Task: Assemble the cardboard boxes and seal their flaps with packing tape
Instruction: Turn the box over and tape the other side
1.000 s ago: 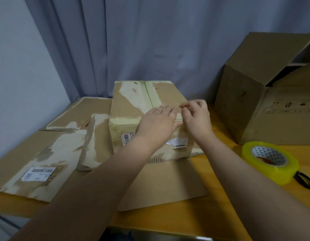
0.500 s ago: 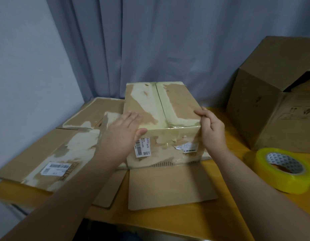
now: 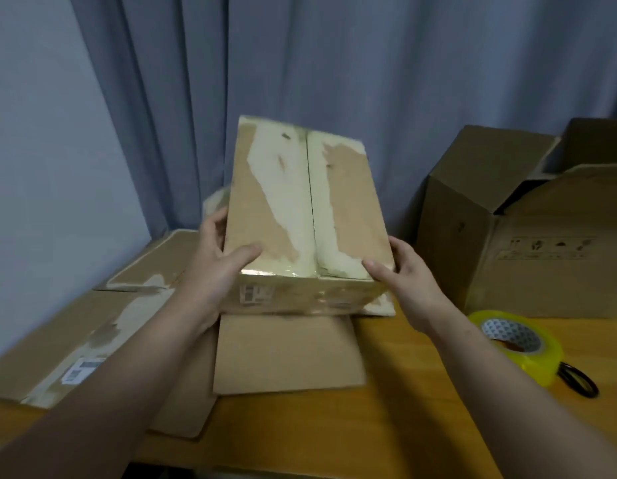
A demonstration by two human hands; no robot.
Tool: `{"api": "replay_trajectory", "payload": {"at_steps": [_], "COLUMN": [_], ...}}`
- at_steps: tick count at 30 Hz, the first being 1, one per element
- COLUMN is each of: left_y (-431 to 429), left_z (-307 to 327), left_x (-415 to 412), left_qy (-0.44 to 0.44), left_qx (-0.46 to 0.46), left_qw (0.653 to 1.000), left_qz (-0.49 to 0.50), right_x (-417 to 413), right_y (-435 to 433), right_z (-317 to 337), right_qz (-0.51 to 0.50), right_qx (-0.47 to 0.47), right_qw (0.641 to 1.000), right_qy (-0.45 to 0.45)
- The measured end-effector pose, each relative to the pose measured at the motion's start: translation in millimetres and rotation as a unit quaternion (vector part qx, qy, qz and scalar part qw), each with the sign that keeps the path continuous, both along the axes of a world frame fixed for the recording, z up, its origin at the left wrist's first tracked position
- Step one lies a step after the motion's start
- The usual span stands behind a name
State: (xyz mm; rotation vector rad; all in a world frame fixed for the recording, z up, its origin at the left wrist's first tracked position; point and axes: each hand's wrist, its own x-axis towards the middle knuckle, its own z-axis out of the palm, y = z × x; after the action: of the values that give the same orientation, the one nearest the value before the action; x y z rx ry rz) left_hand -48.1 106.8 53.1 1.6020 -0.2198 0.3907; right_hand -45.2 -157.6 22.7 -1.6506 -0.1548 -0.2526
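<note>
Head cam, starting from the bottom of the frame: both bare forearms reach up from the lower corners over the wooden table point(image 3: 403, 437). Just above that, centre frame, one loose brown flap point(image 3: 286, 354) of the box lies flat on the tabletop, pointing at the camera, and a second piece of cardboard point(image 3: 182, 392) pokes out under the left forearm. Lower right sits a roll of yellowish packing tape point(image 3: 517, 344) lying flat, with some black loop thing point(image 3: 578, 380) touching its right side, can't tell what it is tbh

Middle of the frame is the cardboard box point(image 3: 307, 209), tipped so its top face leans toward the camera. The centre seam has shiny tape over it, plus big pale patches where the paper got ripped off. The left hand point(image 3: 217, 267) grips the near left corner, thumb on top, fingers curled round the side. The right hand point(image 3: 403, 278) grips the near right corner the same way, thumb on the top edge. Can't tell if the bottom is fully off the table

Left of it, flattened cardboard sheets point(image 3: 75, 333) with a barcode label are spread out. On the right edge stands a bigger open carton point(image 3: 490, 243), flaps up. Behind everything hangs a grey-blue curtain point(image 3: 334, 63), with plain wall point(image 3: 41, 133) at upper left
</note>
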Motion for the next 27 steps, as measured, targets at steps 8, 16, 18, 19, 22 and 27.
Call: {"api": "replay_trajectory", "payload": {"at_steps": [8, 16, 18, 19, 22, 27], "left_y": [12, -4, -9, -12, -18, -29], "left_z": [17, 72, 72, 70, 55, 12], "left_x": [-20, -33, -40, -45, -62, -68], "left_qy": [-0.032, -0.012, -0.024, -0.035, -0.093, -0.102], "left_qx": [-0.006, -0.076, -0.036, -0.037, -0.045, 0.037], "left_qw": [0.999, 0.996, 0.998, 0.998, 0.994, 0.994], "left_qz": [0.039, 0.045, 0.050, 0.047, 0.043, 0.015], "right_x": [-9, -19, -25, -27, -31, -32], "right_y": [-7, 5, 3, 1, -10, -6], "right_z": [50, 109, 105, 100, 90, 69], "right_qz": [0.050, -0.017, -0.018, -0.014, 0.010, -0.035], "right_qx": [0.061, 0.054, -0.019, -0.028, -0.002, -0.089], "right_qw": [0.997, 0.998, 0.998, 0.997, 0.998, 0.995], "right_qy": [-0.019, -0.038, -0.060, -0.064, -0.070, -0.028]}}
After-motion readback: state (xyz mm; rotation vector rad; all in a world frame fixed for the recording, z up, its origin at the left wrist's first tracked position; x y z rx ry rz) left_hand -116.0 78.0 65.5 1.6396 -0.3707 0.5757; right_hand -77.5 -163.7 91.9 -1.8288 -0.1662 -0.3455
